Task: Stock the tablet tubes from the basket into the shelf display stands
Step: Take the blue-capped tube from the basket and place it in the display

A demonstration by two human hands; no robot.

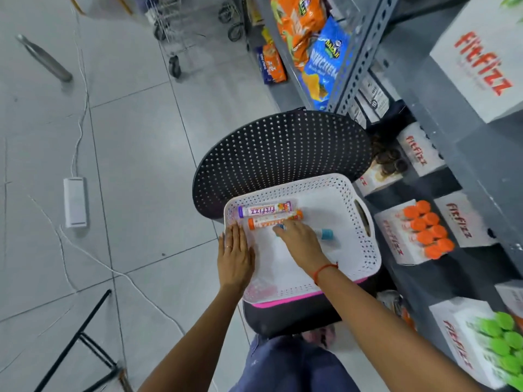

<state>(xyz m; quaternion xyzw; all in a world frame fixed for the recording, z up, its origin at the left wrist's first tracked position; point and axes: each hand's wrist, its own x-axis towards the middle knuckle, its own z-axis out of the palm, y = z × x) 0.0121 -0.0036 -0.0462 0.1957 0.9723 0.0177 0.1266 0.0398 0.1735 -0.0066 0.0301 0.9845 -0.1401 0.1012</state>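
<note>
A white perforated basket [359, 244] rests on a black chair. Inside lie a purple-capped tube [266, 209], an orange tube [263, 222] and a blue-capped tube [325, 232]. My right hand [300, 241] reaches into the basket with its fingers over the blue tube and touching the orange one; whether it grips either is unclear. My left hand [235, 256] lies flat and open on the basket's left rim. On the shelf to the right stand white display stands, one holding orange-capped tubes [427, 230], one holding green-capped tubes [501, 343].
The black perforated chair back [277, 154] rises behind the basket. Grey metal shelving [452, 171] runs along the right with snack bags [319, 58] higher up. On the tiled floor lie a white power strip [75, 202] with cables, and a trolley [172, 38] stands beyond.
</note>
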